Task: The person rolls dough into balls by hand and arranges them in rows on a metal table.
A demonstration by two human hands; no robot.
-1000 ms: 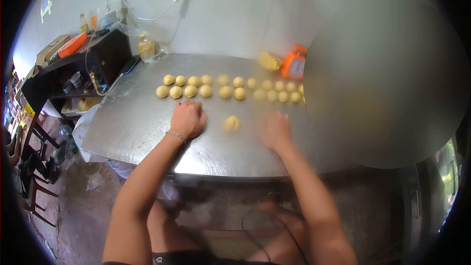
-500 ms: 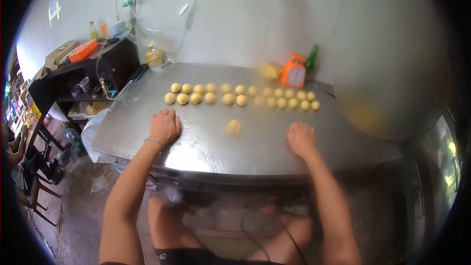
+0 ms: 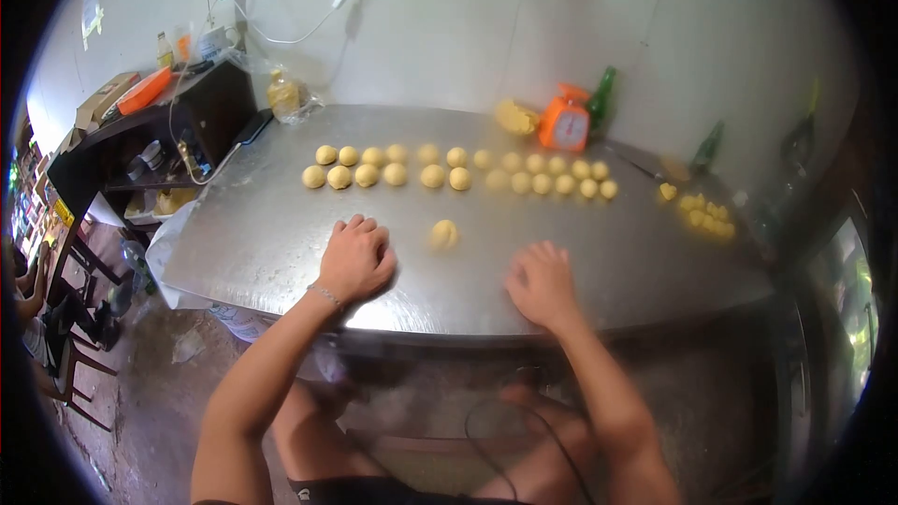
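The dough ball (image 3: 444, 235) sits alone on the metal table (image 3: 449, 295), between the two hands and touching neither. The left hand (image 3: 357, 259) is to its left and a little nearer the person, palm down, fingers loosely bent and slightly parted. The right hand (image 3: 543, 284) lies to its right, nearer the table's front edge, also palm down with fingers loosely curled. Neither shows anything held, though the undersides are hidden.

Compared with the frame just before, both hands have come inward toward the ball, which stays on the same part of the table. The large blurred shape on the right has gone, and small dough pieces (image 3: 708, 216) now show there.

Beyond the hands, two rows of dough balls (image 3: 395, 174) run across the table, partly blurred. Farther back, a yellow dough lump (image 3: 516, 117) lies just beside an orange scale (image 3: 566, 123), with a green bottle (image 3: 601, 100) to the right. A clear plastic bag (image 3: 297, 105) is at the back left, against the pale wall (image 3: 449, 19).
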